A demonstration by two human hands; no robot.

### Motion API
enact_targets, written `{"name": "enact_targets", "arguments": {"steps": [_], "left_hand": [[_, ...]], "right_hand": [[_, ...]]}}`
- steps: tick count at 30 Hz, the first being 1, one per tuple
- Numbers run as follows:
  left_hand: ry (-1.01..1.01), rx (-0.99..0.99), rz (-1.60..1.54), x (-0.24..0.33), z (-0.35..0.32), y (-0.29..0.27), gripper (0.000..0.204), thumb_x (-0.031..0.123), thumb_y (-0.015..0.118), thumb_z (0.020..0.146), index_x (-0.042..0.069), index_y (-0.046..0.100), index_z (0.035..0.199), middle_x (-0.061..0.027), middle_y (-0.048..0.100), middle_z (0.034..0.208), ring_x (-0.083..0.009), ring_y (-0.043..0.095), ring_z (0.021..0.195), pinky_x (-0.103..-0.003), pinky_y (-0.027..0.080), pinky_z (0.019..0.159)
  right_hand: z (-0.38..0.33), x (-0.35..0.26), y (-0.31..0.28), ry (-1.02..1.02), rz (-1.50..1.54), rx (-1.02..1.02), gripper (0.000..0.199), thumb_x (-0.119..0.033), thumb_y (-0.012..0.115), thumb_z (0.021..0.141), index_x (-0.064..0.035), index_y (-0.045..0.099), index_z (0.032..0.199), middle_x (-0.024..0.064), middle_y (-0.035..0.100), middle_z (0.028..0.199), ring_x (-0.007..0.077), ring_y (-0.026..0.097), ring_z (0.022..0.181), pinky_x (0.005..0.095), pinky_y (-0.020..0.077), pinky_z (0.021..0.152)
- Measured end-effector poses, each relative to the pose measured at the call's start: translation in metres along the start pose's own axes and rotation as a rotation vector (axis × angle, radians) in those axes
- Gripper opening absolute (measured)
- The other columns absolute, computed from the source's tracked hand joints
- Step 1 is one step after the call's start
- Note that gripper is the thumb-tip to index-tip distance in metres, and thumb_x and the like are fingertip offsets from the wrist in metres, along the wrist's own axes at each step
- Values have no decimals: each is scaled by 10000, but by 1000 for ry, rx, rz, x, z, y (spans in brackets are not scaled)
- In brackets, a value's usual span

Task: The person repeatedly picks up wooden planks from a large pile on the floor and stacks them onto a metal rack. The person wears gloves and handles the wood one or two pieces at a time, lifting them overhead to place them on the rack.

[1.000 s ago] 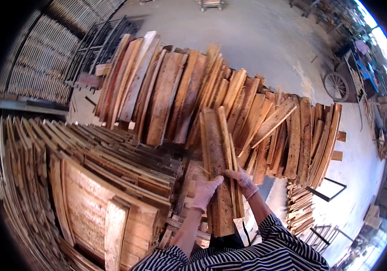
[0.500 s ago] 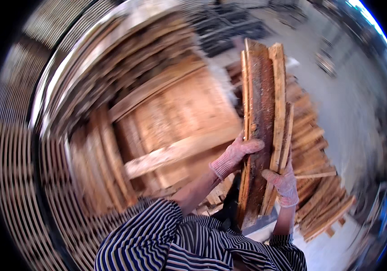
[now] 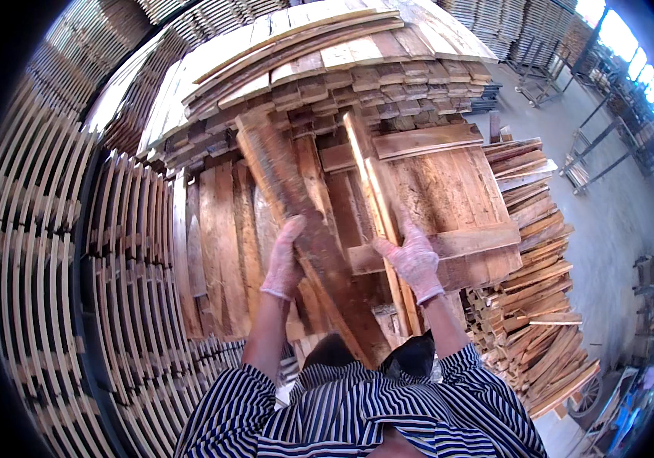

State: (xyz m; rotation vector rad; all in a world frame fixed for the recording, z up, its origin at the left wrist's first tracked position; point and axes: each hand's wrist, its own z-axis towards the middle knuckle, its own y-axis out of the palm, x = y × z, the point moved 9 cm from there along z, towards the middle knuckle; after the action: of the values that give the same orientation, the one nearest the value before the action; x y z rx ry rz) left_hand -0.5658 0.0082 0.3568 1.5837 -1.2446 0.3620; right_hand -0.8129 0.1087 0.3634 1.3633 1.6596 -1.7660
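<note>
My gloved left hand (image 3: 284, 263) grips the edge of a wide, rough, bark-brown board (image 3: 318, 237), which slants from the far left down toward my waist. My right hand (image 3: 415, 263), also gloved, is closed around narrow wooden strips (image 3: 371, 179); their exact number is hard to make out. A gap separates the board from the strips. Both are held above a layer of flat planks (image 3: 224, 229) and a wooden panel (image 3: 441, 191) with crosswise battens (image 3: 449, 243). Motion blurs the board's far end, and some of my fingers are hidden behind the wood.
Beyond the panel rises a stack of thick boards (image 3: 388, 80) with loose strips (image 3: 296, 53) on top. Piled narrow offcuts (image 3: 540, 305) lie at the right, near a spoked wheel (image 3: 588, 395). Tall spaced plank stacks (image 3: 29, 290) line the left. Metal frames (image 3: 582, 160) stand on the grey floor.
The wood was one bundle between both hands at the right. It has swung left over the planks and parted, the board in my left hand, the strips in my right.
</note>
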Motion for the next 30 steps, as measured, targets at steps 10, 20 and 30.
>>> {"name": "enact_targets", "arguments": {"steps": [10,20,30], "left_hand": [[-139,-177,-414,41,9,-136,572,458,732,904,39,628,1279,-127,712,1167,-316,693,1004,-475,584,914],[161,-49,-128,54,26,-160,584,442,747,916,46,602,1320,-150,694,1216,-321,692,1049,-475,582,958],[-16,121,-4,56,3,-153,422,409,772,912,131,647,1204,-55,704,1094,-225,694,929,-378,623,797]], "right_hand": [[9,-98,139,29,-751,-253,826,-568,573,987,-338,158,1663,178,545,1320,288,638,1128,421,599,783],[10,-103,141,63,-624,-272,875,-529,631,954,-326,160,1663,164,531,1353,306,602,1211,452,569,929],[43,-39,22,182,-635,20,769,-573,632,929,-268,378,1587,211,522,1366,315,612,1150,486,550,930]]}}
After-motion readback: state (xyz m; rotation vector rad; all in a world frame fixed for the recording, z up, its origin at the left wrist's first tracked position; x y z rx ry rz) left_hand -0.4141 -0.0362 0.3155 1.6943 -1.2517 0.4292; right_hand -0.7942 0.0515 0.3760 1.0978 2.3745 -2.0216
